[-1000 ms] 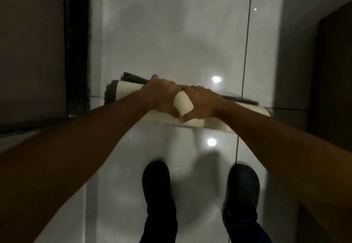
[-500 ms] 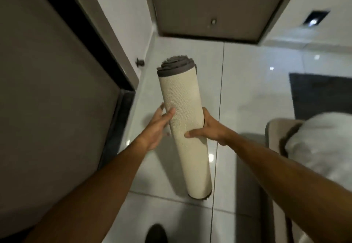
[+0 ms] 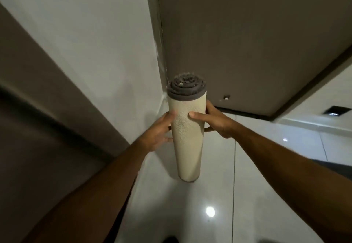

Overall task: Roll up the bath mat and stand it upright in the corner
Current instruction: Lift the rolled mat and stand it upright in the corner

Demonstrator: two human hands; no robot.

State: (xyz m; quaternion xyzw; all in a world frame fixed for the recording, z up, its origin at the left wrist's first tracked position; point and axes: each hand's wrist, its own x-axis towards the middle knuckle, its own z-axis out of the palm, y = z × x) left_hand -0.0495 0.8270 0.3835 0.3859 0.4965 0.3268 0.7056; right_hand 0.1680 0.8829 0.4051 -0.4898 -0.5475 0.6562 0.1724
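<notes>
The bath mat (image 3: 187, 143) is rolled into a tight cream tube with grey pile showing at its top end. It stands nearly upright, and whether its lower end touches the glossy floor I cannot tell. My left hand (image 3: 159, 133) presses on its left side and my right hand (image 3: 213, 122) wraps around its right side, both just above the middle. The corner (image 3: 162, 92) where the white wall meets the brown door lies just behind the roll's top.
A white wall (image 3: 95, 42) runs along the left, with a brown panel (image 3: 38, 128) nearer me. A brown door (image 3: 247, 42) closes the far end. White floor tiles (image 3: 266, 157) spread to the right. A shoe tip (image 3: 170, 240) shows at the bottom.
The roll went from lying on the floor to being lifted and turned upright. I have carried it forward toward the corner by the door, both hands still on it.
</notes>
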